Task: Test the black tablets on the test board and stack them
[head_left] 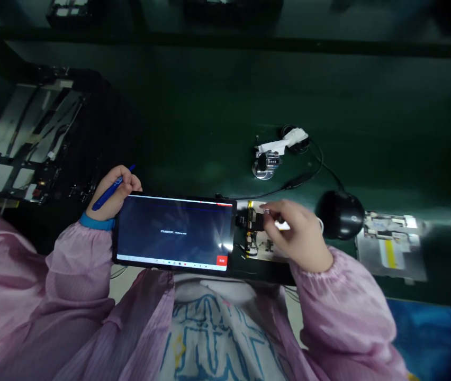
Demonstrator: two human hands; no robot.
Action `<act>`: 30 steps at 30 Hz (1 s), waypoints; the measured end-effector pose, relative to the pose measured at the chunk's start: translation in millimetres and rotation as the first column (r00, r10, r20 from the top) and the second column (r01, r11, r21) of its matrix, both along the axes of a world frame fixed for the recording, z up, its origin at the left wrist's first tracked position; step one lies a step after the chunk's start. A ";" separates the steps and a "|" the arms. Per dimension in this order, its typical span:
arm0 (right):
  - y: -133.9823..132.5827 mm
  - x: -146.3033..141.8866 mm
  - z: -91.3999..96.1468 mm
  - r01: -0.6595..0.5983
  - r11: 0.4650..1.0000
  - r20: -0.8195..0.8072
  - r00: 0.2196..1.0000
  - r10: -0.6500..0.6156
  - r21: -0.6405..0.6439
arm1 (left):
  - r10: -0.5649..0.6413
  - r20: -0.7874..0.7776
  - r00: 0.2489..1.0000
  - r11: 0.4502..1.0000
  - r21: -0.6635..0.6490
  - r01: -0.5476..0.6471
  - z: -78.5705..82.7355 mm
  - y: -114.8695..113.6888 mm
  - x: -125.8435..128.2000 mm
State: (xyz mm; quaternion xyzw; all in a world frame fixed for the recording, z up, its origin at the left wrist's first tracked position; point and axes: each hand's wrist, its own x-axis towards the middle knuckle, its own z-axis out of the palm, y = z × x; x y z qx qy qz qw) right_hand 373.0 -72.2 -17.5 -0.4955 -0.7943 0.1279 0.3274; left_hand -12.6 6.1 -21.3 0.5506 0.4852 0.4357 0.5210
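R hand [303, 235] pinching a connector [267, 212] beside my tablet [173, 235]; L hand [116, 193] clamps pen [110, 191]. Seating it, I reckon; needs fine alignment.

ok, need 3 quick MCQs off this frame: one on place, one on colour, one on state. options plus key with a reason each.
1. Where is the black mouse?
A. left of the tablet
B. right of the right hand
C. on the tablet

2. What colour is the pen in the left hand?
A. blue
B. red
C. white

3. What state is the tablet screen in?
A. dark and off
B. cracked and off
C. lit, showing text and a red button

Key: 1 B, it sits on the green mat just past the right hand. 2 A, the barrel is blue. 3 C, the screen glows with a line of text.
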 end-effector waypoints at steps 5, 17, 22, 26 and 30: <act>52.3 -13.4 -15.4 -0.109 0.979 0.242 0.959 0.149 -0.172 | -0.068 -0.015 0.998 0.998 -0.020 0.067 3.6 0.6 -1.0; 23.7 3.5 9.5 -0.129 0.951 -0.119 0.988 0.099 -0.280 | -0.055 -0.028 0.998 0.998 -0.027 0.054 8.3 0.7 0.4; -8.9 2.4 7.0 -0.202 0.956 -0.152 0.973 0.172 -0.214 | -0.048 -0.027 0.998 0.999 -0.016 0.048 7.6 2.2 2.3; -18.6 -6.4 -5.5 -0.200 0.967 -0.127 0.975 0.181 -0.156 | -0.031 -0.005 1.000 1.000 -0.005 0.031 10.2 3.7 7.8; -22.6 -11.1 -14.0 -0.190 0.966 -0.157 0.974 0.163 -0.178 | -0.019 -0.029 0.999 1.000 -0.015 0.018 12.9 3.8 12.1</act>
